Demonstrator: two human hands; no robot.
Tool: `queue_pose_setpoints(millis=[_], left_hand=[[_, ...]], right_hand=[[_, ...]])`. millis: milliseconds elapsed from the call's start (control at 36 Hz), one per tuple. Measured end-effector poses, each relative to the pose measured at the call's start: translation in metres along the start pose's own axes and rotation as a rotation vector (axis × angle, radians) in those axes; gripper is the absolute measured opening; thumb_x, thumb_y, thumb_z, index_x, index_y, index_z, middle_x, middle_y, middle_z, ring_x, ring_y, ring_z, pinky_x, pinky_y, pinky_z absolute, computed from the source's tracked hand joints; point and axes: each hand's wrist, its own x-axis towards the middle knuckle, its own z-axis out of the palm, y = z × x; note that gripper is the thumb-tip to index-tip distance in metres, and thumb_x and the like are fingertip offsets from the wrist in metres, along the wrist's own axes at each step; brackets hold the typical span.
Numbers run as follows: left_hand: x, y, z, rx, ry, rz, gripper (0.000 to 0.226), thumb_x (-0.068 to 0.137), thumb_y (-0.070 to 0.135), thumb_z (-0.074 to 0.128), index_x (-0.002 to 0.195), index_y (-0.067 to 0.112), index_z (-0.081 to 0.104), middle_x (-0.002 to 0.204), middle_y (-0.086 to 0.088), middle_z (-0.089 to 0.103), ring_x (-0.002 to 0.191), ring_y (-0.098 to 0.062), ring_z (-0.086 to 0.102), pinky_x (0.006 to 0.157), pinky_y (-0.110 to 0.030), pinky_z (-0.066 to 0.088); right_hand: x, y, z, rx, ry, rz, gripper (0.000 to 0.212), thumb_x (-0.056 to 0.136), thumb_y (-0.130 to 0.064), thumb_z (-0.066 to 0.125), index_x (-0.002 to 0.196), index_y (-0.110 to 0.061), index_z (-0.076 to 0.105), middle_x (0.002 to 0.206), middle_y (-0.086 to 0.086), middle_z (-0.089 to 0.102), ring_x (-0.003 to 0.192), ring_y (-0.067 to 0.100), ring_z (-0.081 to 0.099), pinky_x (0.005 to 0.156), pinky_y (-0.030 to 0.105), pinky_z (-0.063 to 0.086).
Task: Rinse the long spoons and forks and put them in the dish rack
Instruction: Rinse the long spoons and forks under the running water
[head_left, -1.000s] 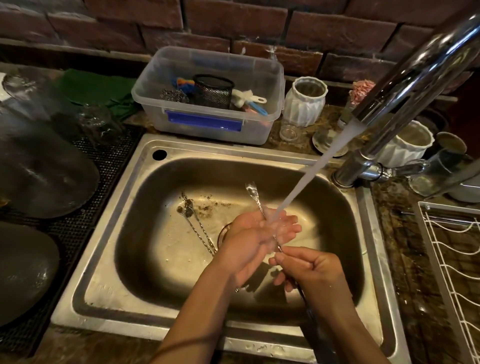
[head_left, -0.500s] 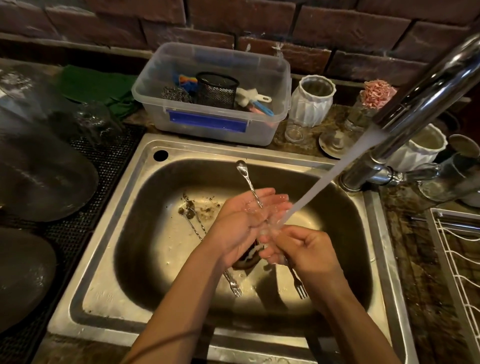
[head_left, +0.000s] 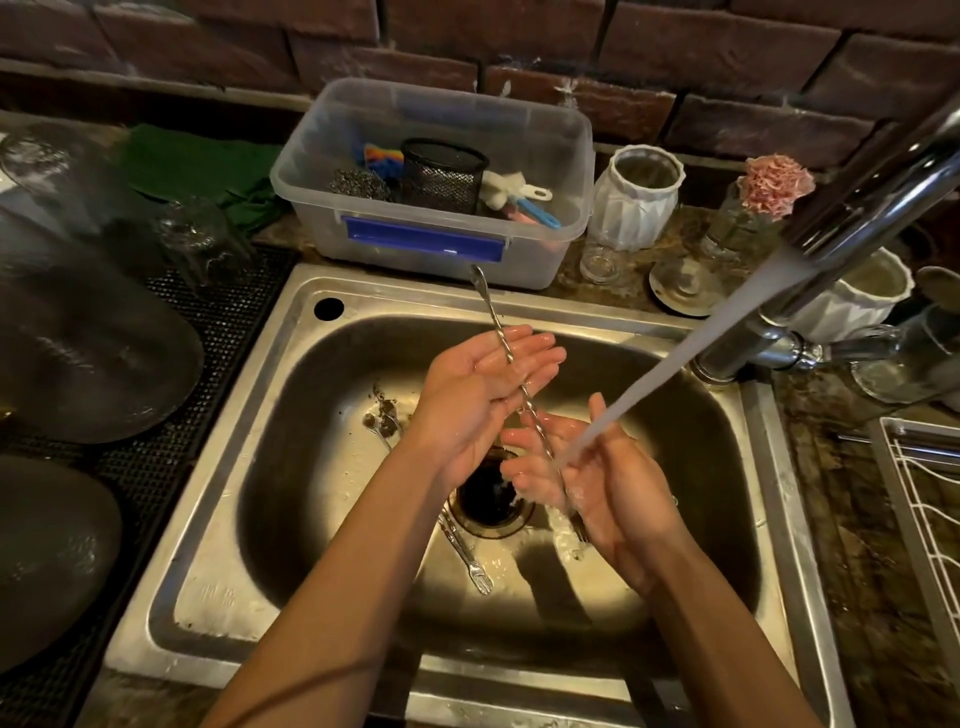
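Observation:
A long fork with a twisted handle (head_left: 493, 327) lies slanted across both my palms over the steel sink (head_left: 291, 525). My left hand (head_left: 483, 384) is flat, fingers stretched out, with the upper handle resting on it. My right hand (head_left: 597, 478) cups the lower end, the tines poking out beneath it. The tap's water stream (head_left: 675, 364) lands on my right palm. Another long fork (head_left: 467, 561) lies on the sink floor beside the drain (head_left: 491, 499), and several more long utensils (head_left: 384, 421) lie left of it, partly hidden by my left hand. The white wire dish rack (head_left: 924, 519) stands at the right edge.
The chrome faucet (head_left: 883, 182) reaches in from the upper right. A clear plastic tub (head_left: 431, 244) of scrubbers sits behind the sink, with white ribbed vases (head_left: 636, 202) and glassware to its right. Dark plates (head_left: 88, 358) and upturned glasses rest on a black mat at left.
My hands have drawn apart and uncurled, palms up. The fork, before gripped between them, now lies along both palms with its handle end farther toward the tub.

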Motion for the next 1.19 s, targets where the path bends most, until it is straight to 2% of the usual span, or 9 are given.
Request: queue_pose_setpoints(millis=[167, 278, 389, 500, 667, 778, 861, 972, 1194], left_hand=[[0.003, 0.004, -0.004, -0.005, 0.019, 0.046, 0.028, 0.095, -0.012, 0.051, 0.117, -0.001, 0.063, 0.117, -0.019, 0.073, 0.111, -0.031, 0.070, 0.088, -0.032, 0.060], [0.003, 0.004, -0.005, -0.017, 0.045, 0.076, 0.032, 0.094, -0.010, 0.053, 0.125, -0.003, 0.059, 0.117, -0.019, 0.073, 0.111, -0.031, 0.070, 0.089, -0.033, 0.059], [0.001, 0.002, -0.004, -0.028, 0.060, 0.083, 0.034, 0.095, -0.008, 0.054, 0.128, -0.002, 0.057, 0.118, -0.018, 0.073, 0.110, -0.031, 0.071, 0.090, -0.035, 0.060], [-0.005, -0.006, -0.001, -0.061, 0.056, 0.062, 0.033, 0.096, -0.006, 0.053, 0.129, -0.002, 0.056, 0.120, -0.022, 0.071, 0.107, -0.035, 0.071, 0.089, -0.039, 0.060], [-0.017, -0.022, 0.002, -0.048, 0.053, 0.014, 0.035, 0.097, -0.004, 0.053, 0.131, -0.001, 0.054, 0.119, -0.023, 0.070, 0.106, -0.036, 0.072, 0.086, -0.038, 0.061], [-0.026, -0.033, 0.007, -0.002, 0.054, -0.010, 0.032, 0.096, -0.005, 0.054, 0.127, -0.001, 0.056, 0.115, -0.021, 0.073, 0.099, -0.030, 0.075, 0.078, -0.033, 0.062], [-0.031, -0.040, 0.009, 0.074, 0.068, -0.025, 0.028, 0.096, -0.006, 0.054, 0.123, -0.003, 0.058, 0.112, -0.019, 0.074, 0.102, -0.032, 0.074, 0.083, -0.042, 0.059], [-0.038, -0.043, 0.011, 0.056, 0.084, -0.046, 0.023, 0.095, -0.007, 0.054, 0.118, -0.010, 0.057, 0.104, -0.024, 0.075, 0.096, -0.035, 0.075, 0.070, -0.031, 0.062], [-0.047, -0.048, 0.014, 0.008, 0.058, -0.099, 0.018, 0.099, 0.000, 0.051, 0.099, -0.011, 0.065, 0.097, -0.027, 0.074, 0.090, -0.040, 0.075, 0.080, -0.039, 0.063]], right_hand=[[-0.002, 0.003, 0.003, -0.024, -0.014, -0.019, 0.064, 0.092, -0.054, 0.042, 0.113, 0.001, 0.067, 0.110, 0.031, 0.071, 0.079, 0.033, 0.075, 0.066, 0.033, 0.064], [-0.004, 0.002, 0.003, -0.029, -0.028, -0.014, 0.058, 0.098, -0.047, 0.042, 0.115, 0.003, 0.065, 0.110, 0.031, 0.071, 0.074, 0.032, 0.074, 0.064, 0.031, 0.063], [-0.009, 0.002, 0.004, -0.098, -0.025, -0.064, 0.043, 0.092, -0.036, 0.055, 0.105, 0.001, 0.073, 0.105, 0.029, 0.073, 0.068, 0.030, 0.074, 0.055, 0.028, 0.059], [-0.013, 0.004, 0.002, -0.192, 0.010, -0.080, 0.031, 0.090, -0.024, 0.065, 0.107, 0.001, 0.072, 0.100, 0.025, 0.075, 0.061, 0.022, 0.073, 0.049, 0.022, 0.056], [-0.025, 0.009, -0.006, -0.296, 0.052, -0.117, 0.023, 0.095, -0.018, 0.060, 0.104, -0.003, 0.075, 0.093, 0.022, 0.076, 0.058, 0.019, 0.070, 0.045, 0.020, 0.051], [-0.034, 0.012, -0.011, -0.342, 0.076, -0.130, 0.024, 0.098, -0.015, 0.054, 0.103, -0.001, 0.073, 0.087, 0.019, 0.076, 0.056, 0.019, 0.069, 0.043, 0.020, 0.049], [-0.039, 0.014, -0.013, -0.374, 0.096, -0.124, 0.024, 0.097, -0.014, 0.054, 0.106, -0.001, 0.072, 0.087, 0.019, 0.076, 0.055, 0.019, 0.069, 0.041, 0.020, 0.048], [-0.050, 0.016, -0.015, -0.391, 0.106, -0.130, 0.023, 0.097, -0.014, 0.054, 0.106, -0.003, 0.072, 0.085, 0.017, 0.076, 0.052, 0.020, 0.068, 0.039, 0.019, 0.046], [-0.072, 0.019, -0.023, -0.492, 0.112, -0.175, 0.024, 0.096, -0.015, 0.055, 0.106, -0.002, 0.073, 0.065, 0.012, 0.067, 0.041, 0.014, 0.058, 0.035, 0.019, 0.040]])
